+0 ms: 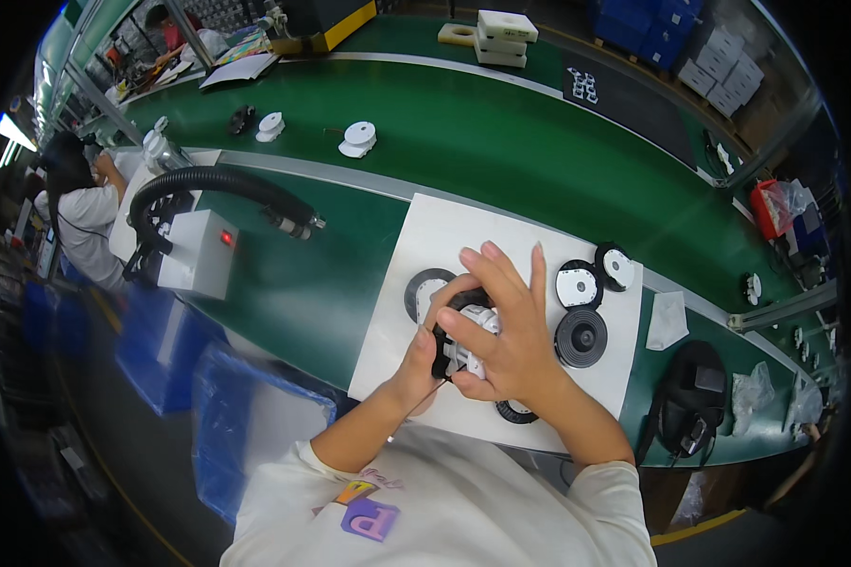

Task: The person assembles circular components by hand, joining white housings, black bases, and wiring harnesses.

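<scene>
Over the white board, both my hands are closed around a black and white plastic assembly. My left hand grips its black side from the left. From the right, my right hand presses thumb and fingers on its white part, with some fingers raised. Much of the assembly is hidden by my fingers. Behind my left fingers lies a dark grey disc with a pale centre. Right of my hands are two black-rimmed white round parts and a ribbed dark disc. Another black-rimmed part shows partly beneath my right wrist.
A white box with a red light and a black flexible hose stand left. White round parts sit on the green conveyor. A black bag lies right. A person works at far left; blue bins stand below.
</scene>
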The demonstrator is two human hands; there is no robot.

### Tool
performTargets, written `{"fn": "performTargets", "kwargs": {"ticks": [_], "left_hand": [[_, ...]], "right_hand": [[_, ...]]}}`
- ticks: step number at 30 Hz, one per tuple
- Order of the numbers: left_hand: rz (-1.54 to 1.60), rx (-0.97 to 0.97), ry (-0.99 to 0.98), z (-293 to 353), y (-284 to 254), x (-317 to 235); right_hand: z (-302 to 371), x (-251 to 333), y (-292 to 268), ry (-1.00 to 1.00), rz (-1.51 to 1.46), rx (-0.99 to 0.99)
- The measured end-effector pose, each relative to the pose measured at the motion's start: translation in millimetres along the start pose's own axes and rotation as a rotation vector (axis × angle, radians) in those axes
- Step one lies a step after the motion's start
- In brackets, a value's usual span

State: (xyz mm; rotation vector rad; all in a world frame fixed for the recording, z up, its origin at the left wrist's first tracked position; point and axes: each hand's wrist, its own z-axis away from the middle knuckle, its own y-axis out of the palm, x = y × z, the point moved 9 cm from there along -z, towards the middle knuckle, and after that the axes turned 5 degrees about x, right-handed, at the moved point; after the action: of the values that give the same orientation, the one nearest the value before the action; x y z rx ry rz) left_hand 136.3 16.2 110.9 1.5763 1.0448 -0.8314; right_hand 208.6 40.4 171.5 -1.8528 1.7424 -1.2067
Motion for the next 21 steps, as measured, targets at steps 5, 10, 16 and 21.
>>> {"fn": "performTargets", "kwargs": {"ticks": [5, 10, 16, 21], "left_hand": [[-0.01, 0.181, -0.05, -0.6, 8.5, 0.9], [0.015, 0.281, -0.096, 2.0, 18.2, 3.1], [0.015, 0.223, -0.011, -1.8, 22.3, 1.5], [0.002, 0.24, -0.044, -1.9, 19.4, 7.6]], "right_hand": [[6.2, -6.8, -1.1, -0.049, -0.218, -0.063], [11.1, -8.6, -2.6, -0.08, -0.293, -0.12], [15.0, -9.1, -4.9, -0.141, -0.303, -0.189], [24.0, -17.0, -0.1, -0.083, -0.417, -0.236]]}}
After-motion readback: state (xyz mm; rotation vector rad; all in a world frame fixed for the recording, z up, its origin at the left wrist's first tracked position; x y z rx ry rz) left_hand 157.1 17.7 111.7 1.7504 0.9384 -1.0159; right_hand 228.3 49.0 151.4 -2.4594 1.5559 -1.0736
